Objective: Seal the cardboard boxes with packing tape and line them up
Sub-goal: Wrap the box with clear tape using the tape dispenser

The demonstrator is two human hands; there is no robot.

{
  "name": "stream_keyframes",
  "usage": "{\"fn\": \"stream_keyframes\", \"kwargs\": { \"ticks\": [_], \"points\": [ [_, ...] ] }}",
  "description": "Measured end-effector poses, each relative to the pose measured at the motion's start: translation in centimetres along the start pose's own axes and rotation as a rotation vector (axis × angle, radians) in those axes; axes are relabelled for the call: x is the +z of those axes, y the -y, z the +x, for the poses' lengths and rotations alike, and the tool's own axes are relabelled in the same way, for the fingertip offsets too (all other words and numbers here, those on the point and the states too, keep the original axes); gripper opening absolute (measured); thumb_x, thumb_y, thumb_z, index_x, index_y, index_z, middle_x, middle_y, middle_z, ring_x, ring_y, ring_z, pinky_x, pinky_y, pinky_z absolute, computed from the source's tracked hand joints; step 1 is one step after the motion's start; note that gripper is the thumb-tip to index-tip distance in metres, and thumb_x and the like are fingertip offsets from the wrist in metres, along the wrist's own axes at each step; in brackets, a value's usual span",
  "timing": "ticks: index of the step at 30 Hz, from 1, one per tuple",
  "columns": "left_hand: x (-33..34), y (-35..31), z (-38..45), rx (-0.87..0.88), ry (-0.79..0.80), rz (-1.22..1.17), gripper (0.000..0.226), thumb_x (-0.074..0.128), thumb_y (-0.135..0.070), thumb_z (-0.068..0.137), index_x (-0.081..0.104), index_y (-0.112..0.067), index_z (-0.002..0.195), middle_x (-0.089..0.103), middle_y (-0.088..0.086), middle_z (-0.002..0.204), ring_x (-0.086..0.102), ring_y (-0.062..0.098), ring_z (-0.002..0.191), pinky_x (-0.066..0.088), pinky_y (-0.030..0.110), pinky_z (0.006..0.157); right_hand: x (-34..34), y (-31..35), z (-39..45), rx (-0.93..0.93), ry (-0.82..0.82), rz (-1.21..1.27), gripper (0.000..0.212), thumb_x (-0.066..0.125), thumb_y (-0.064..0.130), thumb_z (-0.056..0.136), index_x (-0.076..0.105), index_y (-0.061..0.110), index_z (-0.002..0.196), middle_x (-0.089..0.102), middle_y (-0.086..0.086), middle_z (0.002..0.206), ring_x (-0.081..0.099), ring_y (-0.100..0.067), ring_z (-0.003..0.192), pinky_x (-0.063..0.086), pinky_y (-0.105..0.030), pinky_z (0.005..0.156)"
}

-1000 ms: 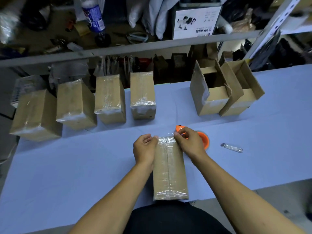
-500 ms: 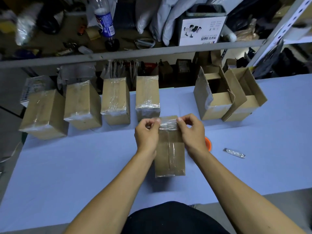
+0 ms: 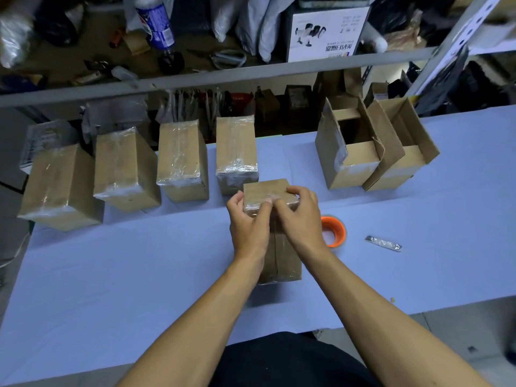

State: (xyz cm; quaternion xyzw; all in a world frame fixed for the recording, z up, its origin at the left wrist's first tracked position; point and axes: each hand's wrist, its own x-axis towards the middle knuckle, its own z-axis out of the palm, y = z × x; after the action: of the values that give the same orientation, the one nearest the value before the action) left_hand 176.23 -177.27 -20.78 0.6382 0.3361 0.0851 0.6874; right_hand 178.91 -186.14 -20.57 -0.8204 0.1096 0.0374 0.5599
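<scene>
Blue table (image 3: 111, 275) fills most of the view, w/ a cluttered metal shelf (image 3: 195, 79) along its far edge. On the table's far left side, four taped boxes (image 3: 181, 160) stand in a row, side by side w/ small gaps. On its far right side, two open boxes (image 3: 371, 152) touch each other, flaps up. Near the table's middle, a box (image 3: 279, 247) stands upright on its end, just in front of the 4th taped box; clear tape runs down its near face. Left hand (image 3: 250, 222) grips the box's top left edge, fingers curled over the top, thumb on the near side. Right hand (image 3: 300, 216) is curled over the top right edge, fingertips pressing on the top near the left thumb; can't tell if it pinches a tape end. Both hands sit at the box's top, box body below and between the wrists. Orange tape roll (image 3: 333, 231) lies flat on the table just right of the box, partly behind the right wrist. Small silvery strip (image 3: 384, 243) lies further right of the roll, apart from it.
</scene>
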Motion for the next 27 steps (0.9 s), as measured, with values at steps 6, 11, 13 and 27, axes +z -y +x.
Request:
{"fn": "stream_keyframes", "kwargs": {
  "ticks": [6,11,13,27],
  "points": [
    [0.4,-0.8,1.4,-0.009,-0.147,0.133,0.021,0.061,-0.020,0.083,0.062,-0.030,0.102,0.069,-0.014,0.094,0.066,0.011,0.091,0.054,0.028,0.078,0.0,0.6,0.8,-0.023,0.000,-0.098,0.029,0.066,0.020,0.085,0.064,0.015,0.113,0.051,0.003,0.112,0.055,-0.012,0.104,0.038,-0.020,0.087],
    [0.5,-0.4,1.8,-0.035,-0.210,0.090,0.029,0.057,-0.013,0.085,0.072,-0.025,0.106,0.073,-0.008,0.098,0.067,0.009,0.092,0.054,0.026,0.082,-0.1,0.2,0.2,-0.126,-0.120,-0.146,0.025,0.056,0.010,0.088,0.078,0.018,0.097,0.063,0.006,0.097,0.059,-0.009,0.094,0.042,-0.020,0.085],
    [0.6,-0.9,1.9,-0.067,-0.243,0.063,0.029,0.057,-0.013,0.084,0.074,-0.023,0.106,0.070,-0.010,0.094,0.064,0.008,0.088,0.050,0.025,0.078,-0.1,0.6,0.5,-0.118,-0.121,-0.124,0.028,0.054,0.009,0.089,0.079,0.018,0.098,0.068,0.003,0.102,0.060,-0.011,0.101,0.042,-0.021,0.088],
    [-5.3,3.7,2.4,0.020,0.450,0.037,0.056,0.068,-0.022,0.085,0.053,-0.016,0.138,0.063,-0.004,0.133,0.055,0.010,0.127,0.045,0.031,0.106,-2.3,-5.1,-1.3,0.038,0.320,-0.017,0.030,0.066,0.050,0.089,0.065,0.039,0.117,0.071,0.022,0.106,0.066,-0.001,0.099,0.052,-0.025,0.087]
  ]
}}
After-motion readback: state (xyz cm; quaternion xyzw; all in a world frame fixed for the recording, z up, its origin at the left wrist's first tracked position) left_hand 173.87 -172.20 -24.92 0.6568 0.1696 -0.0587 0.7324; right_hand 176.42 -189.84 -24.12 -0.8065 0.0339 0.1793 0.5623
